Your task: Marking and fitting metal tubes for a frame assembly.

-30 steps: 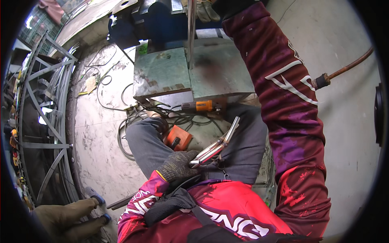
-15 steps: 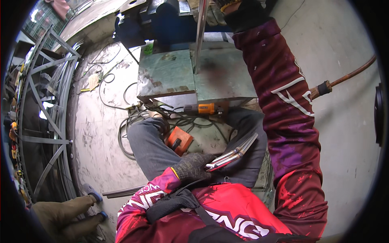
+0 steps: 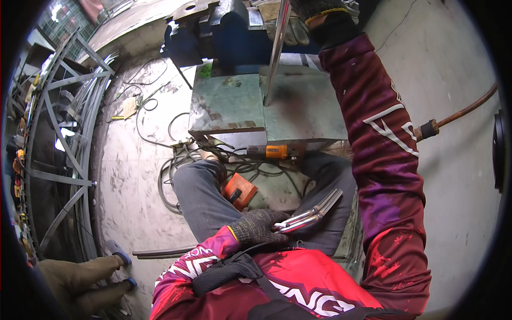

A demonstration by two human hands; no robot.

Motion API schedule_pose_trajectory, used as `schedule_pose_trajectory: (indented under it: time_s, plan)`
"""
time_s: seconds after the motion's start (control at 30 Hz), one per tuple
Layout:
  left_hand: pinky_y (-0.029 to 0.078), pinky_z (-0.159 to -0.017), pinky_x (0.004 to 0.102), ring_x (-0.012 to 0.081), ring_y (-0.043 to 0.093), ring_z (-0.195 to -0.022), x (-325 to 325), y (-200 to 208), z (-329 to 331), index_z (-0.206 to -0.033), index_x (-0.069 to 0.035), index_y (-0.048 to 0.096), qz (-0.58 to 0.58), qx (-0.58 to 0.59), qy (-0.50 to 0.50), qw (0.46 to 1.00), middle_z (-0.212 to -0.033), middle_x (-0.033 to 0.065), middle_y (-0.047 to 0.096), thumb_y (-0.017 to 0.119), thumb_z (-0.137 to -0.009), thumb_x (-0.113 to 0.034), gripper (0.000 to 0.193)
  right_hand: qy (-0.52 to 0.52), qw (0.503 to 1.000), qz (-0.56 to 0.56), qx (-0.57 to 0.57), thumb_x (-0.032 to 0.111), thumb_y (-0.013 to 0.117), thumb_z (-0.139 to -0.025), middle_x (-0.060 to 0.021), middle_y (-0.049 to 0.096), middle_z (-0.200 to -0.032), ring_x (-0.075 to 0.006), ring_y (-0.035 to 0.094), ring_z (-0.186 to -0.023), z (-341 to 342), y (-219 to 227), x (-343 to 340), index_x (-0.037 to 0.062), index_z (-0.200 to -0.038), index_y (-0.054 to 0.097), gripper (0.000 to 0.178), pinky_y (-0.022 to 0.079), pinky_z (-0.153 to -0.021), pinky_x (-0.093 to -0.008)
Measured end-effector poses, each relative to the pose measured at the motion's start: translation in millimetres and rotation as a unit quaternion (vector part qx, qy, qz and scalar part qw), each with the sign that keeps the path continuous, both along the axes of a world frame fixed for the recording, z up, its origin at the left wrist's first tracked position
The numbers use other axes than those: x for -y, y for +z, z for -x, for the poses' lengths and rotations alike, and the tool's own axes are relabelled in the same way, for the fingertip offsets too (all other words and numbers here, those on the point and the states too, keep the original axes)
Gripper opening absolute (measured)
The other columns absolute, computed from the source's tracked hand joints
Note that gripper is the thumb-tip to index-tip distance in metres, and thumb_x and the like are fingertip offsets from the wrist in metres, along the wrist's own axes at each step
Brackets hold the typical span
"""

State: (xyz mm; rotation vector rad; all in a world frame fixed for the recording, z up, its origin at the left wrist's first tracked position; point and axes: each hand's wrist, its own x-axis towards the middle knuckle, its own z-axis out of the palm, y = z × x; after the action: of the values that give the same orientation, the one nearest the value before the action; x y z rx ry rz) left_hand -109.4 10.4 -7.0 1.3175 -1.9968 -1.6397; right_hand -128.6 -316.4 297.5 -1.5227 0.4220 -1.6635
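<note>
My left hand (image 3: 257,226), in a dark grey knitted glove, is closed around a bundle of several thin shiny metal tubes (image 3: 312,212) across my lap. Their other ends (image 3: 160,253) stick out to the left past my forearm. Ahead, a long shiny metal tube (image 3: 274,58) stands slightly tilted, its lower end against the greenish metal bench top (image 3: 226,101). My right hand (image 3: 320,9), gloved too, reaches far forward and is closed at the upper part of this tube; the picture's top edge cuts off its fingertips and the tube's upper end.
An orange angle grinder (image 3: 274,152) lies below the bench's near edge, among coiled cables (image 3: 168,181). An orange block with a black handle (image 3: 241,191) is between my legs. A metal rack (image 3: 64,128) stands left; a person's legs (image 3: 88,277) show lower left. Work gloves (image 3: 296,33) lie beyond the bench.
The view has shifted slightly, so the bench and floor sit lower and further right. The standing tube leans a little more to the right at its top. My left hand keeps its hold.
</note>
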Motion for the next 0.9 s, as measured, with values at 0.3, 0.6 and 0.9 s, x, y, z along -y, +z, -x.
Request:
schedule_pose_trajectory:
  time_s: [0.3,0.6,0.9]
  plan:
    - [0.054,-0.095,0.0486,0.0411,0.070,-0.111,2,1,-2,-0.138,-0.011,0.063,-0.006,-0.025,-0.007,1.000,-0.118,0.0216,0.074,0.075,-0.086,-0.052,0.068,0.056,0.998,-0.023,0.004,0.036,0.057,-0.108,0.0054,0.047,-0.063,-0.0071,0.045,-0.048,-3,2,-9,0.0144,-0.089,0.059,0.029,0.040,-0.044,-0.0257]
    - [0.052,-0.098,0.0446,0.0382,0.068,-0.113,-3,-18,-5,-0.132,-0.006,0.066,0.071,-0.085,0.099,0.989,-0.118,0.0209,0.069,0.068,-0.096,-0.032,0.044,0.107,0.994,-0.002,0.023,0.037,0.056,-0.109,0.0054,0.047,-0.062,-0.0073,0.044,-0.047,-2,-3,3,0.0151,-0.089,0.058,0.029,0.040,-0.043,-0.0250]
    - [0.049,-0.066,0.0263,0.0098,0.058,-0.074,15,-31,-49,-0.128,-0.007,0.061,-0.086,-0.270,0.401,0.871,-0.088,0.0003,0.060,0.052,-0.112,-0.036,0.035,0.091,0.996,0.001,0.026,0.038,0.054,-0.110,0.0057,0.046,-0.061,-0.0077,0.042,-0.046,1,-5,5,0.0158,-0.089,0.058,0.031,0.041,-0.042,-0.0262]
